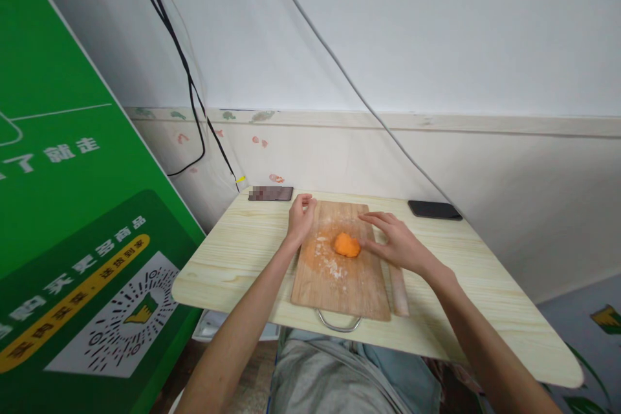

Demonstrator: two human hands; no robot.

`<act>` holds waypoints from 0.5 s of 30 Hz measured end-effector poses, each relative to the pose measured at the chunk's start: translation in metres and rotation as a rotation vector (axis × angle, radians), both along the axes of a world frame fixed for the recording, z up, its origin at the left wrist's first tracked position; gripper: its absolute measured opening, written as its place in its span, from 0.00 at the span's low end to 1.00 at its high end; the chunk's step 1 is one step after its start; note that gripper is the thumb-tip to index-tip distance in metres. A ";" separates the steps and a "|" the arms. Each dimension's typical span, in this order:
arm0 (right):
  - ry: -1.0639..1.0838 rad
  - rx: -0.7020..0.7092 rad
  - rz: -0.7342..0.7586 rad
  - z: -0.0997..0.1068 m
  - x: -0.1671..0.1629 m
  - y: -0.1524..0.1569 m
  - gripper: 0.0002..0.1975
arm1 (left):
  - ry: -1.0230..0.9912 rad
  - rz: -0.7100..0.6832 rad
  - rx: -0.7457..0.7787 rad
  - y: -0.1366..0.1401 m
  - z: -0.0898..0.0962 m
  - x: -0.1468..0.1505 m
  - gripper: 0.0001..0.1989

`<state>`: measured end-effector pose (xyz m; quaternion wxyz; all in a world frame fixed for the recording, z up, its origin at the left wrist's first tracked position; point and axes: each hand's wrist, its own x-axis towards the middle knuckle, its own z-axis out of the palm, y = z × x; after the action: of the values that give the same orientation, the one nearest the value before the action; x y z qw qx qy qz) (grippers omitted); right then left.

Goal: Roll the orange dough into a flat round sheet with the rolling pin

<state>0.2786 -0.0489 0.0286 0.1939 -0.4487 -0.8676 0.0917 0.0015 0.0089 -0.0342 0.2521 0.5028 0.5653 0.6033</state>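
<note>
A lump of orange dough [346, 245] sits on a wooden cutting board [339, 294], with white flour and orange smears around it. My right hand [395, 242] is open over the board's right side, fingers spread, its thumb close against the dough; whether it touches cannot be told. At the board's upper left edge is my left hand [301, 217], fingers curled in; anything inside them is hidden. A pale wooden rolling pin [398, 291] lies along the right side of the board, its far end hidden under my right hand.
On the pale wood table [233, 259] lie two dark phones, one at back left [276, 194] and one at back right [434, 210]. A metal handle [339, 328] sticks out from the board's near end. A green sign [72, 207] stands left; cables hang along the wall.
</note>
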 end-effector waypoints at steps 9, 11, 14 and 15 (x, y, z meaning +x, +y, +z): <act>-0.178 -0.269 -0.517 -0.015 0.032 -0.025 0.33 | 0.055 0.032 -0.061 0.003 -0.006 -0.004 0.12; -0.170 -0.315 -0.467 -0.017 0.030 -0.026 0.27 | 0.065 0.030 -0.048 0.003 -0.006 -0.004 0.12; -0.140 -0.289 -0.468 -0.016 0.028 -0.024 0.17 | 0.066 0.021 -0.046 0.002 -0.005 -0.004 0.12; -0.126 -0.276 -0.474 -0.014 0.029 -0.022 0.14 | 0.067 0.019 -0.048 0.003 -0.005 -0.004 0.12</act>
<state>0.3078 -0.0712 0.0146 0.0925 -0.6659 -0.7282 0.1331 -0.0022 0.0114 -0.0395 0.2395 0.5112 0.5925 0.5746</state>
